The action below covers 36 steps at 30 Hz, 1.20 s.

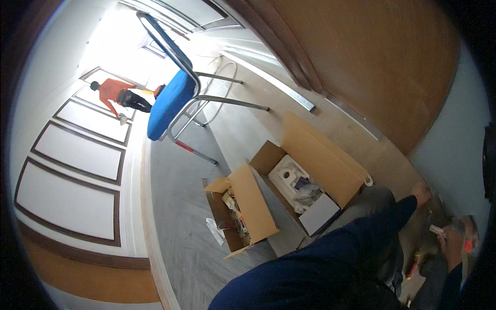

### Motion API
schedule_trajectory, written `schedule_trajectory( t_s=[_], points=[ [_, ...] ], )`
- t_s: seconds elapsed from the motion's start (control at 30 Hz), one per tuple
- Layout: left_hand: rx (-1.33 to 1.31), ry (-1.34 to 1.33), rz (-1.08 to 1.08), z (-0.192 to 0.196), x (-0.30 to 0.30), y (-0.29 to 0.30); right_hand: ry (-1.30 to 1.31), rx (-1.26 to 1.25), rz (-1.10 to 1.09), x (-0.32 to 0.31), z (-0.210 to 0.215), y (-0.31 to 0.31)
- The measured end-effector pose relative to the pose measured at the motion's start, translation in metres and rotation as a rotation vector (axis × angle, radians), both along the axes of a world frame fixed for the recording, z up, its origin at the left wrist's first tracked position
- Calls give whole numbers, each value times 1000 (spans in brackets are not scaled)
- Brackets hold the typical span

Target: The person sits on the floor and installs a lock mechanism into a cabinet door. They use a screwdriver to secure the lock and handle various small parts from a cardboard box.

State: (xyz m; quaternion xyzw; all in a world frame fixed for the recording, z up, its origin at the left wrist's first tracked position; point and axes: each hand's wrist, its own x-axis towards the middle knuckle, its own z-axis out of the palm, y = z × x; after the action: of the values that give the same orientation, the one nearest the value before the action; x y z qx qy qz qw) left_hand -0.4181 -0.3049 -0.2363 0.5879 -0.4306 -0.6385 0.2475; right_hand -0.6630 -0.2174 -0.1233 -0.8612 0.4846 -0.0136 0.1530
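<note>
My left hand reaches out at the right side, its dark blue sleeve crossing the lower middle. It is beside the pale edge of a wall or panel, and its fingers are too small and blurred to read. Closer to me, my right hand is closed on a small whitish piece with reddish marks. Past that hand lies a red object among dim clutter. On the floor between my legs is a red-and-yellow handled tool, partly in shadow.
An open cardboard box holds a white moulded insert and clear plastic. Beside it stands a smaller open box of mixed bits. A blue chair, metal bar and brown door lie beyond. A person in orange stands far off.
</note>
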Motion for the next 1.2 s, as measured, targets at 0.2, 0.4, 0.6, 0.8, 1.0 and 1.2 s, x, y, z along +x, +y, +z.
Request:
schedule_trajectory(
  t_s=[0.2,0.4,0.6,0.8,1.0,1.2],
  points=[
    [-29,206,-196,-22,-6,4,131,-185,142,14,26,-10],
    [67,251,-214,16,-9,-8,296,-180,107,20,33,-17],
    [-303,134,-179,14,10,-2,329,-141,99,34,42,-18],
    [96,182,-42,19,9,-14,407,-91,63,44,43,-20],
    [123,268,32,16,3,-15,375,-110,83,39,39,-23],
    [138,289,128,32,-4,-11,383,-129,86,37,39,-23]
  ],
)
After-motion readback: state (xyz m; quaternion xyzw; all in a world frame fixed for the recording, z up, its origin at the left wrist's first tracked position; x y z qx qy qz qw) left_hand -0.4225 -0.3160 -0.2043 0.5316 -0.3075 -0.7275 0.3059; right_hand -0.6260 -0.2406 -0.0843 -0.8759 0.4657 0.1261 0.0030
